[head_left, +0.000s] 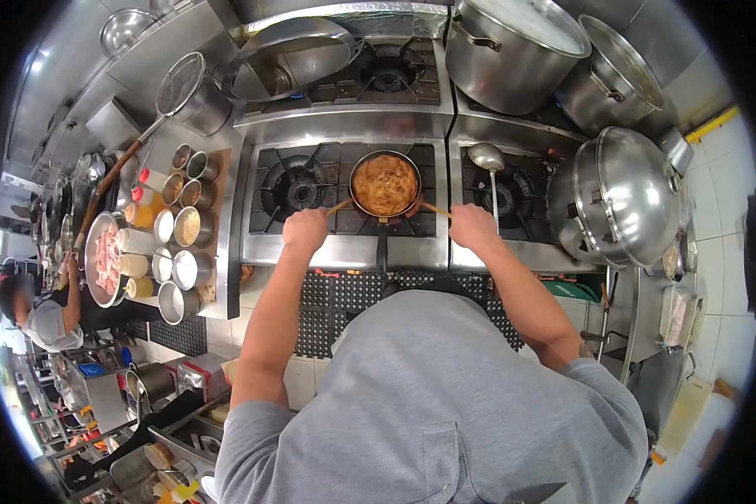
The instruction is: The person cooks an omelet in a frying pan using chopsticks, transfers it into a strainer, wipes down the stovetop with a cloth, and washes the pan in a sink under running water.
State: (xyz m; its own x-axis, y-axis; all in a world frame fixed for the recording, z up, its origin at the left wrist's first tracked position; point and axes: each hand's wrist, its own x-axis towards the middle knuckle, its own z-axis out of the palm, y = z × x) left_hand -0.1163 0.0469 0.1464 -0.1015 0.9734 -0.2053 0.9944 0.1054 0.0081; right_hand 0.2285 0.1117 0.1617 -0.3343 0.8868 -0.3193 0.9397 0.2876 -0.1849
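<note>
A frying pan [383, 239] sits on the middle of the stove, its dark handle pointing back at me. Inside it lies a round, browned omelette-like food [385, 185] that fills the pan. My left hand [305, 229] is closed around a thin wooden utensil [339, 207], which reaches to the pan's left edge. On the other side, my right hand [474, 227] grips a second wooden utensil [434, 209] at the pan's lower right edge. Whether these are spoons or spatulas I cannot tell, as their ends are small and partly hidden.
A ladle [491, 168] lies on the right burner beside a large domed steel pot [626, 197]. Tall stockpots [512, 67] stand behind. Metal containers and squeeze bottles [136, 241] crowd the left counter, near a bowl of raw meat [107, 260]. Another person [50, 315] works at far left.
</note>
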